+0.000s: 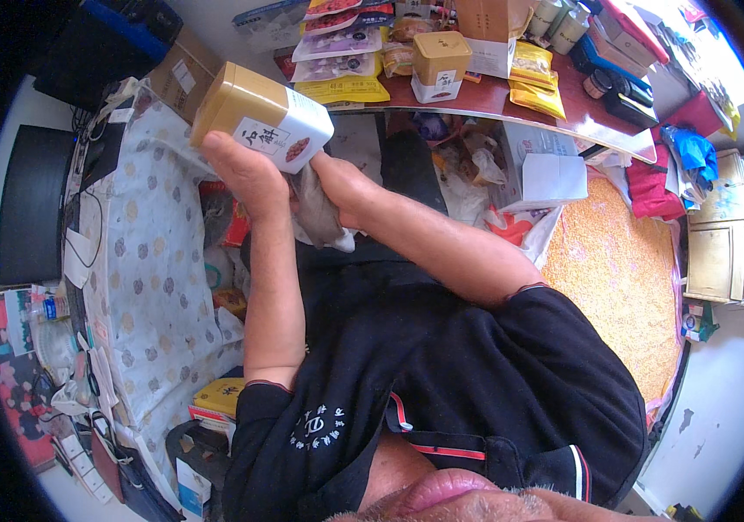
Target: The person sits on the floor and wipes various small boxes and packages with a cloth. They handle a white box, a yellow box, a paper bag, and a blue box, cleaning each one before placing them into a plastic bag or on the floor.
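A gold and white tin (261, 117), bearing printed writing and a small picture, is held tilted on its side in the air. My left hand (245, 173) grips it from below, near its gold end; most of the fingers are hidden behind it. Beside the white end, my right hand (349, 189) holds a greyish cloth (316, 209), bunched and hanging down. Whether the cloth touches the tin cannot be made out. A second tin of the same kind (440, 68) stands upright on the reddish-brown table (404, 98).
Stacked packets (339, 65) and yellow packets (535, 98) lie along the table. A kraft-paper pouch (493, 32) stands behind. Left is a surface under a patterned cover (150, 254). Below the table's right part sits a white carton (551, 179), near an orange-yellow bed cover (613, 274).
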A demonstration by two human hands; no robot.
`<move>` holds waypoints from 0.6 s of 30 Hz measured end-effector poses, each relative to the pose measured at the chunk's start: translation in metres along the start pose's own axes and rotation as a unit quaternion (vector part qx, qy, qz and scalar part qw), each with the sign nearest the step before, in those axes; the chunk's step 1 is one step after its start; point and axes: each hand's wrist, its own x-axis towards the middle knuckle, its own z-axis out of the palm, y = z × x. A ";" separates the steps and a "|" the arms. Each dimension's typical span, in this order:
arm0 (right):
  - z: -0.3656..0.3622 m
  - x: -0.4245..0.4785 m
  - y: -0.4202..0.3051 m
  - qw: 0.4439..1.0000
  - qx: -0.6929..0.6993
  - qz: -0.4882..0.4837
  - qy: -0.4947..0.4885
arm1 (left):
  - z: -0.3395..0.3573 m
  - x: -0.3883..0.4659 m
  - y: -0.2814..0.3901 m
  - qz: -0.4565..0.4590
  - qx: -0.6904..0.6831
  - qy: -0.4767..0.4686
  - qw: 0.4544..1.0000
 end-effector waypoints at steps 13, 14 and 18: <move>-0.062 -0.042 -0.041 0.978 -0.163 0.019 -0.128 | -0.008 0.000 0.005 -0.013 0.060 0.007 0.998; -0.067 -0.044 -0.046 0.976 -0.165 0.008 -0.141 | -0.007 0.001 0.006 -0.008 0.054 0.010 0.998; -0.075 -0.058 -0.055 0.979 -0.166 -0.027 -0.112 | -0.001 0.001 0.001 -0.023 0.042 0.004 0.999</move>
